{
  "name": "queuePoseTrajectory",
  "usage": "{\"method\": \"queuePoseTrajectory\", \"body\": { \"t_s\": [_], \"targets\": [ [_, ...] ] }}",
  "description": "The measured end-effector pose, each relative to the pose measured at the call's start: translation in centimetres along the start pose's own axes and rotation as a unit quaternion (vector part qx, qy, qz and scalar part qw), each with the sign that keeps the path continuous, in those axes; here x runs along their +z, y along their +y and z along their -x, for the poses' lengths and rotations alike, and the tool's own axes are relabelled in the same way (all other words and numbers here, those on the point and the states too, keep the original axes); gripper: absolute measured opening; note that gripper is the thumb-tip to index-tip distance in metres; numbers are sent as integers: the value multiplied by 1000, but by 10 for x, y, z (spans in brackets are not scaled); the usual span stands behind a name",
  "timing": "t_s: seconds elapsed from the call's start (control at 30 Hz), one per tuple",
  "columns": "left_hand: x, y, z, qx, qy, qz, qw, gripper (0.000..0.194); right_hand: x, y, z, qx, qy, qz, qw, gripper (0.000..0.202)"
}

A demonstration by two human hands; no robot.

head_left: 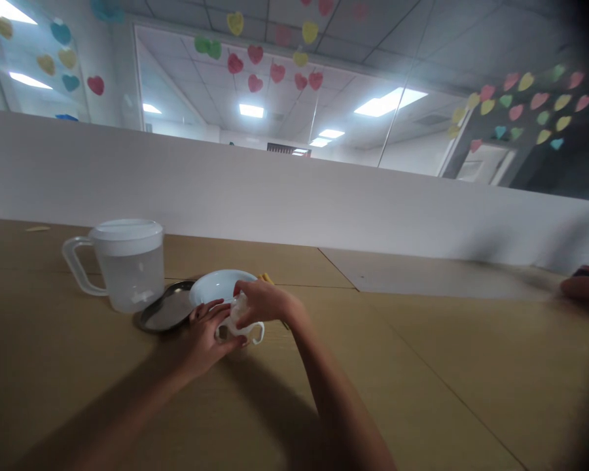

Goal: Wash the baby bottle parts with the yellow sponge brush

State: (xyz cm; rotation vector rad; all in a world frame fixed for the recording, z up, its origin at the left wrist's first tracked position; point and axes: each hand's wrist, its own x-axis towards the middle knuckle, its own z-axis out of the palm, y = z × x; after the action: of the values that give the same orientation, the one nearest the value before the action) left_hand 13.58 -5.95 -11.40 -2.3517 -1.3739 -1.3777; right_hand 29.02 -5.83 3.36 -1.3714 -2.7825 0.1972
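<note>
A small white cup point(230, 330) with a curved handle stands on the table in front of me, partly hidden by my fingers. My left hand point(210, 337) is curled round its near and left side, holding it. Over the cup's mouth, my right hand point(262, 302) pinches a crumpled whitish piece point(238, 306), perhaps tissue or cloth; I cannot tell its kind. Just behind both hands sits a white bowl point(216, 282). An oval metal tray point(167, 313) lies to the left of the bowl, close to my left fingertips.
Left of the tray stands a lidded, translucent pitcher point(132, 275), its handle pointing left. Yellow sticks point(266, 279) show behind my right hand. At the far right edge is a blurred hand point(582, 288) of another person. A low white wall point(285, 203) borders the table's back.
</note>
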Motion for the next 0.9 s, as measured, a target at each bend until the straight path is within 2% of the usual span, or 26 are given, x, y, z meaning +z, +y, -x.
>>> {"method": "queuePoseTrajectory", "body": {
  "t_s": [0.33, 0.6, 0.77, 0.9],
  "targets": [
    [-1, 0, 0, 1, -3, 16, 1000, 45, -1, 9, -6, -38, -14, 5, 999, 58],
    [3, -2, 1, 11, 17, 21, 1000, 39, -5, 15, -4, -15, -32, -88, 996, 54],
    [1, -3, 1, 12, 4, 6, 1000, 42, -13, 9, 6, -35, 43, -134, 989, 53],
    [-1, 2, 2, 8, -3, 5, 1000, 42, -24, 21, 18, -32, 175, -230, 957, 54]
  ]
}}
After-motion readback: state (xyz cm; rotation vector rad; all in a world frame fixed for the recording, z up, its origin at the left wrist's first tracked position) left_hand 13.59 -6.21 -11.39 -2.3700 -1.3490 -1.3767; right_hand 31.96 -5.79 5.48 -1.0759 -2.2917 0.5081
